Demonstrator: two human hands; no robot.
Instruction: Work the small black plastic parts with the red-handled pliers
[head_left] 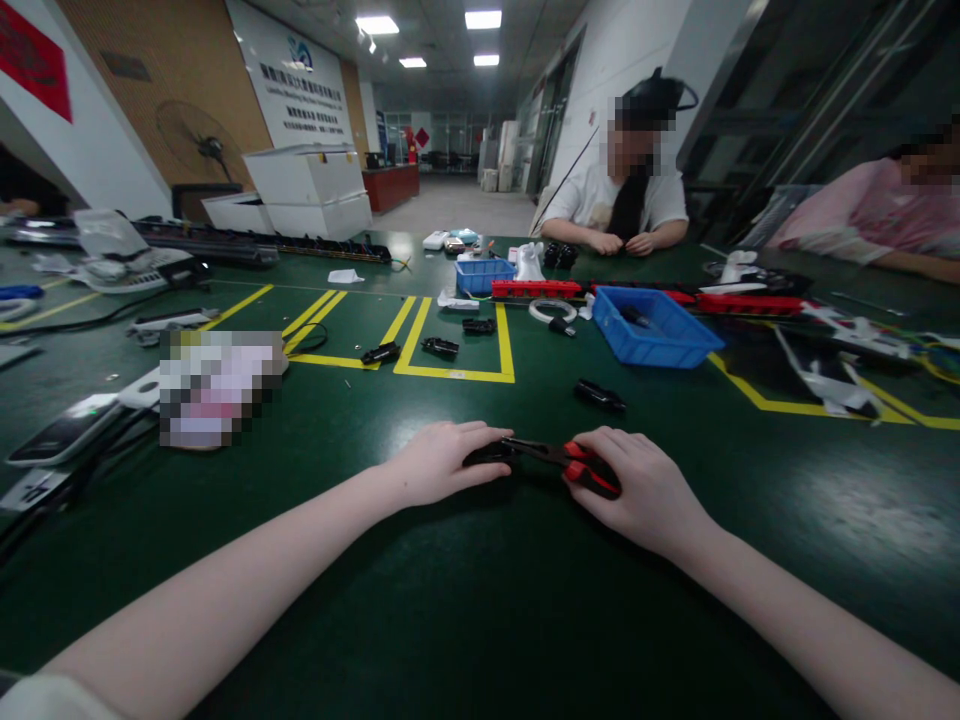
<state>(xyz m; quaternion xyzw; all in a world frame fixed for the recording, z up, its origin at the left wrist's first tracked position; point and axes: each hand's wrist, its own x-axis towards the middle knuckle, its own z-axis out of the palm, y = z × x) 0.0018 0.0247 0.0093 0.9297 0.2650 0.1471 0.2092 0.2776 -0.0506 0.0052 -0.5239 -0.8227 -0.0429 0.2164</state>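
Note:
My left hand (442, 463) is closed around a small black plastic part (489, 455), low over the green table (480, 600). From the other side, my right hand (643, 485) grips the red and black handles of long-nose pliers (551, 453). The pliers' jaws reach to the black part beside my left fingertips; whether they clamp it I cannot tell. Just beyond my right hand lies a similar black part (599, 394). More such black pieces (440, 346) rest farther off, by the yellow tape lines.
A blue bin (652, 330) stands at the right, with a smaller blue bin (485, 275) farther back. Red strips (536, 290) lie between them. At the left are a phone-like device (64, 430), cables and a pixelated object (221, 390). A co-worker (619, 190) sits opposite.

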